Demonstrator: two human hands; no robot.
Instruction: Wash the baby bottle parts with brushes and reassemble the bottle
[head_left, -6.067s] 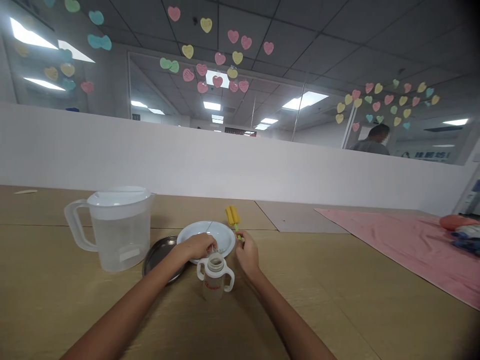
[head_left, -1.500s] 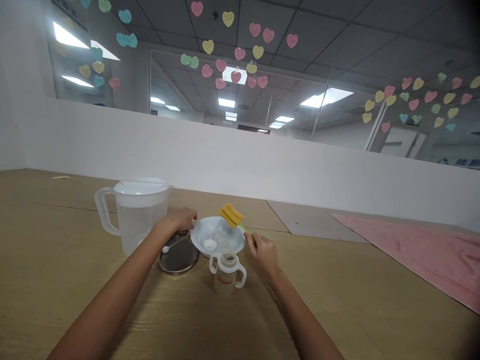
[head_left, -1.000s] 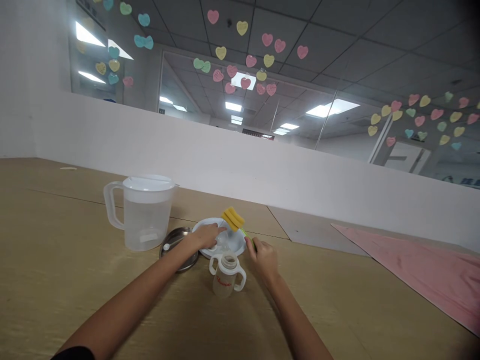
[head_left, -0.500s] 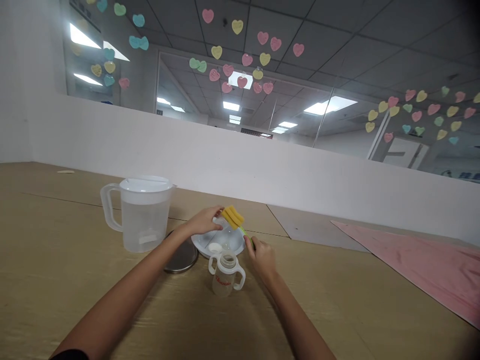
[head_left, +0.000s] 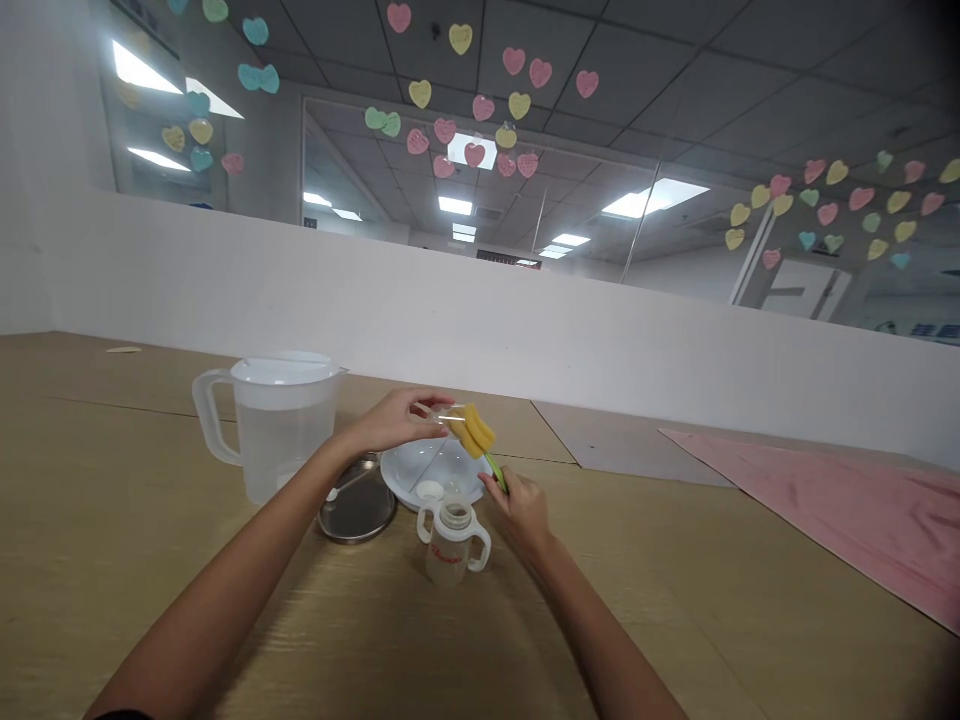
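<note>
My right hand (head_left: pixel 523 512) is closed around the green handle of a sponge brush (head_left: pixel 477 434) with a yellow foam head. In my left hand (head_left: pixel 396 420) is a small clear plastic cap (head_left: pixel 448 416), held by the fingertips with its mouth against the foam head. Part of the foam seems to be inside the cap. Both are above a white bowl (head_left: pixel 394 478), where a small white round piece (head_left: pixel 430 490) lies. In front of the bowl stands an uncapped baby bottle (head_left: pixel 448 562) with two white handles and red lettering.
A lidded clear pitcher (head_left: pixel 289 425) stands at the left behind my left forearm. Beside the bowl lies a round metal tray (head_left: pixel 358 512) with a thin white-tipped item on it. A pink sheet (head_left: pixel 840 510) covers the right side, and a white wall (head_left: pixel 480 320) runs behind.
My left hand has risen and brought the clear cap up from the bowl to the foam head. The brush has shifted only slightly. The view has tilted a little.
</note>
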